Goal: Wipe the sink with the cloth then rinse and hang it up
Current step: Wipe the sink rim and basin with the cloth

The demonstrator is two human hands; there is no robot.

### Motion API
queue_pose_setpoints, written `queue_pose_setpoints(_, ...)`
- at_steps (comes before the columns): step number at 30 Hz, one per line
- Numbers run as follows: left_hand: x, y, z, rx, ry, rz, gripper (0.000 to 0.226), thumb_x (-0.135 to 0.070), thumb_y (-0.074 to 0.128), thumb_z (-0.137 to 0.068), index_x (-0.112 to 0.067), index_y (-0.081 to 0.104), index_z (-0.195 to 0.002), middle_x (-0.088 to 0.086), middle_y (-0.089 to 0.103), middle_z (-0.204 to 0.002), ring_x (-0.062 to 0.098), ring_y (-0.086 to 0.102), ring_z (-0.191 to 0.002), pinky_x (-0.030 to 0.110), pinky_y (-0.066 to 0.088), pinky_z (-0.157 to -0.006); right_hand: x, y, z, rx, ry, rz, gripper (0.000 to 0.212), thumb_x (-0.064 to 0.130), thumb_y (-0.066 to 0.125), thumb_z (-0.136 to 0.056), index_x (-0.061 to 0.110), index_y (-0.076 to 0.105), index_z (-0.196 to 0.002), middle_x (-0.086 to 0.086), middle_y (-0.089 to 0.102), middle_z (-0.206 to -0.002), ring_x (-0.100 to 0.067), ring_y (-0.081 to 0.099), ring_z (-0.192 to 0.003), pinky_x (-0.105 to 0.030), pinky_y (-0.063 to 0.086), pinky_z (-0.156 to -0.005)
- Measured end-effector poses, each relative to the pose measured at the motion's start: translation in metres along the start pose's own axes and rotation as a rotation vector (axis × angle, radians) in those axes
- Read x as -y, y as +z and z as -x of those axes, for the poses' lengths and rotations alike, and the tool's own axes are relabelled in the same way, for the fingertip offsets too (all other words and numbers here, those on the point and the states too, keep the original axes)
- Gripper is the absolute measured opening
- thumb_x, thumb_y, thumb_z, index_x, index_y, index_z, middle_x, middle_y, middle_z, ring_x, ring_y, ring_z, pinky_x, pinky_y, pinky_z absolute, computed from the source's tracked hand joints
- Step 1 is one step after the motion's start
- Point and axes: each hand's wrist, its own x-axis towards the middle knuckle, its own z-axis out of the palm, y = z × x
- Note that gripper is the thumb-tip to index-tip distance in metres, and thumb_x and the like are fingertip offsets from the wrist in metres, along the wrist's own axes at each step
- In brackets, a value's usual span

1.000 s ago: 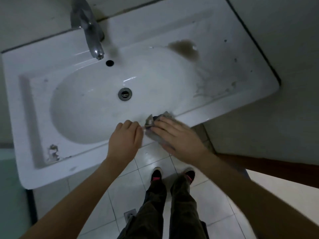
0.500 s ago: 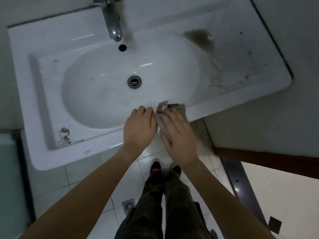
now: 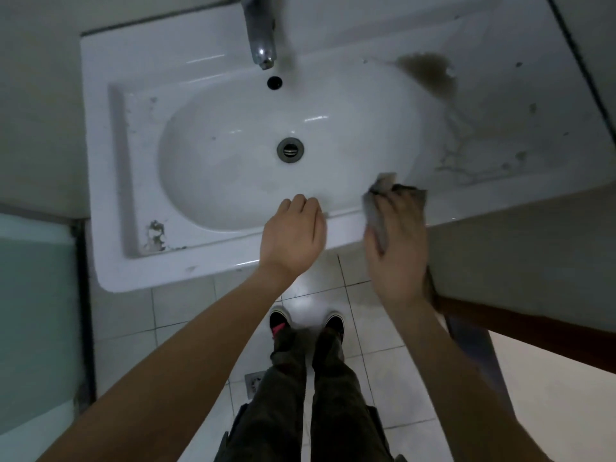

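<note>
A white sink (image 3: 110, 195) with an oval basin fills the upper view, with a metal drain (image 3: 290, 150) at its middle. My right hand (image 3: 398, 248) presses a grey cloth (image 3: 375, 218) against the sink's front rim, right of the basin. Part of the cloth sticks out beyond my fingertips. My left hand (image 3: 293, 236) rests on the front rim beside it, fingers curled over the basin's edge, holding nothing. A brown stain (image 3: 428, 73) marks the sink's back right ledge, with thin dirty streaks (image 3: 466, 161) below it.
A chrome tap (image 3: 260, 38) overhangs the basin at the back, above an overflow hole (image 3: 274, 82). Chipped enamel (image 3: 154, 235) shows at the front left corner. A wall (image 3: 520, 248) borders the sink's right side. My feet stand on white floor tiles (image 3: 186, 305) below.
My right hand has slid the cloth to the right along the front rim, away from my left hand. The view has shifted so the sink sits lower and further right.
</note>
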Motion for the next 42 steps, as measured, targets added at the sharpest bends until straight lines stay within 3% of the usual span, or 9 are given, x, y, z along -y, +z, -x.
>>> queue_pose_setpoints(4,0.006,-0.005,0.0,0.041,-0.007,0.045,0.025,-0.021,0.036,-0.097,-0.009,0.057,-0.091,0.01,0.059,-0.094,0.027,0.052,-0.086,0.035,0.039,-0.066,0.052,0.024,0.023,0.041,-0.095,-0.09,0.044,0.015,0.056,-0.092,0.008,0.052,-0.135,-0.009,0.054,-0.139,-0.025,0.042,-0.135,-0.044,0.028,-0.116)
queue_pose_setpoints(9,0.018,-0.033,0.014,0.006,0.115,0.13,0.041,-0.023,0.031,-0.092,0.0,0.065,-0.095,0.016,0.063,-0.093,0.033,0.054,-0.084,0.046,0.044,-0.076,0.031,0.021,0.018,0.179,-0.222,0.021,0.046,0.024,0.048,-0.096,0.011,0.045,-0.14,-0.009,0.049,-0.144,-0.024,0.036,-0.139,-0.045,0.026,-0.117)
queue_pose_setpoints(16,0.09,-0.044,0.069,-0.061,0.07,0.08,0.042,-0.022,0.04,-0.095,-0.001,0.06,-0.125,0.014,0.065,-0.119,0.031,0.059,-0.109,0.039,0.043,-0.099,0.083,0.049,0.035,0.02,-0.024,-0.002,0.045,0.022,0.051,-0.094,0.009,0.049,-0.137,-0.012,0.052,-0.14,-0.028,0.041,-0.135,-0.045,0.03,-0.116)
queue_pose_setpoints(21,0.107,-0.032,0.076,-0.088,0.179,0.082,0.032,-0.015,0.044,-0.094,0.002,0.062,-0.114,0.015,0.065,-0.1,0.032,0.06,-0.093,0.038,0.043,-0.093,0.116,0.068,0.046,0.234,-0.37,0.079,0.049,0.028,0.046,-0.096,0.015,0.041,-0.143,-0.008,0.048,-0.144,-0.025,0.037,-0.138,-0.042,0.028,-0.117)
queue_pose_setpoints(23,0.11,-0.032,0.076,-0.079,0.206,0.071,0.037,-0.018,0.043,-0.096,0.002,0.058,-0.124,0.015,0.064,-0.107,0.031,0.058,-0.099,0.04,0.042,-0.098,0.091,0.052,0.034,0.279,-0.433,0.111,0.051,0.027,0.048,-0.095,0.018,0.037,-0.145,-0.006,0.045,-0.147,-0.022,0.036,-0.138,-0.04,0.029,-0.117)
queue_pose_setpoints(30,0.11,-0.035,0.077,-0.056,0.19,0.083,0.043,-0.019,0.039,-0.097,0.004,0.054,-0.131,0.016,0.064,-0.109,0.032,0.056,-0.101,0.041,0.04,-0.103,0.053,0.027,0.022,-0.076,0.198,0.067,0.044,0.021,0.05,-0.096,0.009,0.045,-0.138,-0.011,0.043,-0.147,-0.025,0.03,-0.141,-0.036,0.025,-0.118)
queue_pose_setpoints(36,0.12,-0.053,0.072,0.03,0.229,0.156,0.048,-0.018,0.043,-0.098,0.003,0.044,-0.141,0.02,0.057,-0.134,0.035,0.051,-0.124,0.038,0.03,-0.114,0.136,0.074,0.048,0.092,-0.006,0.024,0.045,0.025,0.049,-0.097,0.011,0.044,-0.14,-0.009,0.045,-0.146,-0.025,0.033,-0.141,-0.043,0.028,-0.118)
queue_pose_setpoints(39,0.157,-0.079,0.086,-0.145,0.161,0.228,0.049,-0.021,0.046,-0.098,-0.002,0.043,-0.143,0.017,0.05,-0.145,0.03,0.043,-0.136,0.03,0.021,-0.118,0.143,0.08,0.053,0.063,0.035,-0.022,0.046,0.024,0.052,-0.096,0.011,0.044,-0.139,-0.009,0.044,-0.147,-0.025,0.031,-0.142,-0.045,0.029,-0.117)
queue_pose_setpoints(42,0.215,-0.099,0.097,-0.326,-0.107,0.279,0.05,-0.021,0.046,-0.098,-0.003,0.041,-0.144,0.017,0.044,-0.148,0.028,0.037,-0.139,0.029,0.021,-0.118,0.153,0.084,0.058,0.028,0.092,-0.016,0.046,0.021,0.055,-0.095,0.009,0.046,-0.138,-0.011,0.045,-0.146,-0.027,0.032,-0.141,-0.047,0.031,-0.116)
